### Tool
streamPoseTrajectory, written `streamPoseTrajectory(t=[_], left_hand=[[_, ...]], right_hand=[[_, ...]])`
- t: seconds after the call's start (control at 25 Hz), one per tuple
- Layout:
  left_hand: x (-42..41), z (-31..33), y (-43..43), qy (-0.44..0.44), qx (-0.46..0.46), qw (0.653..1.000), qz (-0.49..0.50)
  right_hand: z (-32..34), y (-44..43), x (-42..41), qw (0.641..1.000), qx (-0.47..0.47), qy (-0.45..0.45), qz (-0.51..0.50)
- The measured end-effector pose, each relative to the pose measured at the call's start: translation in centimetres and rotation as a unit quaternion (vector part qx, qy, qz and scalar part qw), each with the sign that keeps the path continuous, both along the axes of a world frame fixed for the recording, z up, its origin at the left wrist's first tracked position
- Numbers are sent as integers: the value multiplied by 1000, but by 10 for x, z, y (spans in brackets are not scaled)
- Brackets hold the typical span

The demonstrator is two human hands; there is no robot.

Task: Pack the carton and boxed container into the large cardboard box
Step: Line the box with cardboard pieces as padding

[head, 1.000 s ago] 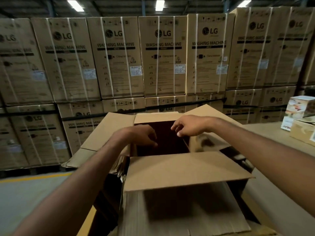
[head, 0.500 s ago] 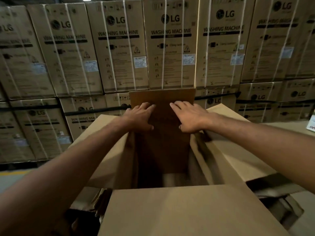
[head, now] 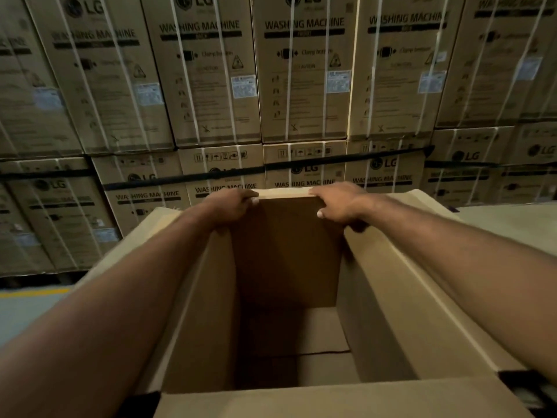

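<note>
Clamping the far flap [head: 286,236] by its top edge, left hand [head: 229,203] and right hand [head: 337,203] hold the large cardboard box [head: 376,297], probably stiff and light.

A grey floor [head: 24,318] shows at the left, crossed by a yellow line [head: 33,292]. Stacked washing machine cartons [head: 301,86] rise at its far edge, with a dark gap under the lowest row. A pale surface [head: 509,227] lies at the right. What the large cardboard box [head: 391,297] stands on is hidden.

Dim, soft, wide-angle edge distortion.
</note>
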State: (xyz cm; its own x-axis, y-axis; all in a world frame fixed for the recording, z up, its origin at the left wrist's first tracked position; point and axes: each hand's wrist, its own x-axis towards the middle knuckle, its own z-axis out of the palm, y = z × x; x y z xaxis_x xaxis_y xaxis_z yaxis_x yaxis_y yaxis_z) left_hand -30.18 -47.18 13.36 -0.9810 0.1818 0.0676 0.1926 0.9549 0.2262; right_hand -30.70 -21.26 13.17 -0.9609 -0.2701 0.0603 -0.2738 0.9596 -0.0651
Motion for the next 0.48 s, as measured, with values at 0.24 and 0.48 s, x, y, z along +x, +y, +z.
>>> streamPoseTrajectory(t=[0.24, 0.48], left_hand=[[23, 5, 5, 12, -63, 998, -2], [107, 30, 1, -12, 63, 997, -52]], right_hand=[[0, 2, 17, 999, 19, 31, -14], [28, 14, 111, 998, 2, 68, -2]])
